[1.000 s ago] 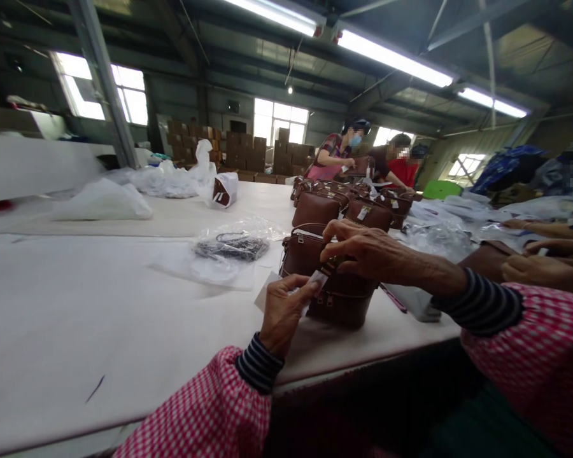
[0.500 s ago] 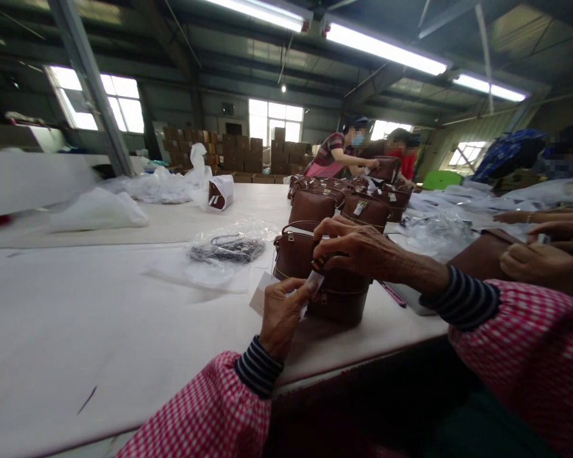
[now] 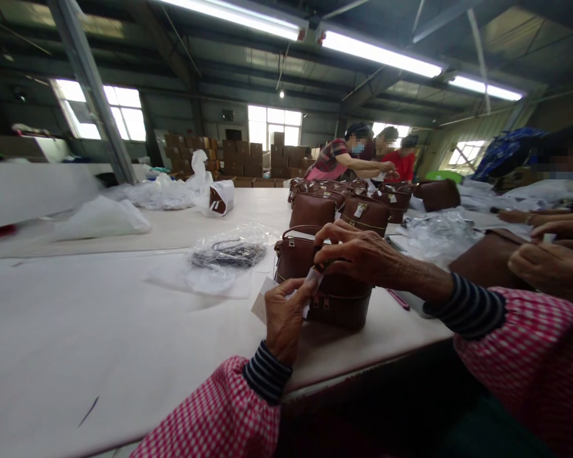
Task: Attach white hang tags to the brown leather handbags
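Observation:
A brown handbag with zips and a top handle stands upright on the white table in front of me. My left hand pinches a small white wrapping piece at the bag's front. Close above it, my right hand is curled, its thumb and fingers closed on a small gold-coloured fitting, mostly hidden by the fingers. The white piece and the fitting meet between my hands. A pale card tag sticks out beside the bag, left of my left hand.
Several brown bags stand behind this one. Left of it lies a clear plastic bag of dark straps or chains. Crumpled plastic and a co-worker's hands with a brown bag are on the right. Other people stand at the far end.
My right fingers have come down to the white piece in my left hand. At the far end, a co-worker's raised bag has left their hand, and a brown bag now lies further right.

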A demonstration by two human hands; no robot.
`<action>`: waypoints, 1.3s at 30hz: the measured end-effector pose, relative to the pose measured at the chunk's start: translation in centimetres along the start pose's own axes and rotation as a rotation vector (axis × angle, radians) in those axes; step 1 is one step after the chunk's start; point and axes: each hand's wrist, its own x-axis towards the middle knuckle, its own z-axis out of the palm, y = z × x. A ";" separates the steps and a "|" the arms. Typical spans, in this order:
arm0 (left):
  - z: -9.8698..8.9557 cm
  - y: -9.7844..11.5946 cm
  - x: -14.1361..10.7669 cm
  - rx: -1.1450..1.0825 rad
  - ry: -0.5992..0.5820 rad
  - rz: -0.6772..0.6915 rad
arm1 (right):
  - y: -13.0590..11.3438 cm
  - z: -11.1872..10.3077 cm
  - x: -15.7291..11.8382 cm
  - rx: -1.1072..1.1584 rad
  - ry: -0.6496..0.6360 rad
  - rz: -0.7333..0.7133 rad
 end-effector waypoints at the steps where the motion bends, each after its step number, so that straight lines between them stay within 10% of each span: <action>1: 0.0 0.0 0.0 -0.012 0.002 -0.010 | 0.0 0.0 0.0 -0.005 0.001 0.001; 39: 2.0 1.5 -1.8 -0.130 -0.033 -0.106 | 0.4 1.2 -1.9 0.039 0.234 0.057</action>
